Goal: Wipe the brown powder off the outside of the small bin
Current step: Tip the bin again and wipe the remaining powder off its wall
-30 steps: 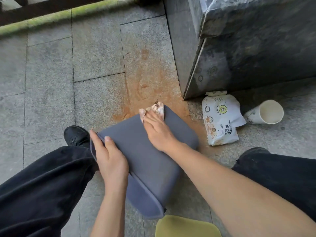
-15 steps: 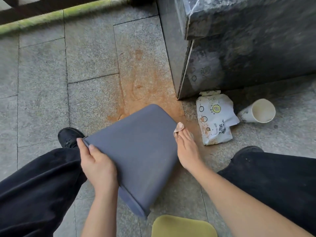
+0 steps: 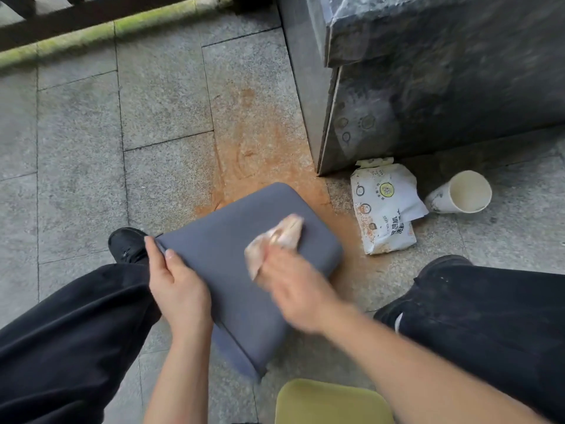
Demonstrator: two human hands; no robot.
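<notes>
So we've got the small grey bin (image 3: 241, 270) tipped on its side on the stone floor (image 3: 91, 142), one broad flat side facing up at us. Our left hand (image 3: 177, 289) grips its left edge, fingers curled over the rim and thumb lying along the top face. Our right hand (image 3: 298, 289) is blurred with motion, so the fingers are hard to read, but it's holding a crumpled, brown-stained tissue (image 3: 279, 237) that sits on the bin's upper face, just past the fingertips.

Beyond the bin's far edge, a smear of brown powder (image 3: 260, 154) covers the floor and runs up to the corner of a dark stone block (image 3: 443, 81). Off to the right of the right hand there's a white printed packet (image 3: 385, 206) lying flat with powder speckled on it, and just beside that a white paper cup (image 3: 461, 192) on its side, mouth facing us.

Our black trouser legs sit either side of the bin, a black shoe (image 3: 127, 243) just left of the left hand's fingertips. Something yellow-green with rounded corners (image 3: 330, 402) shows at the bottom edge, near the right forearm.
</notes>
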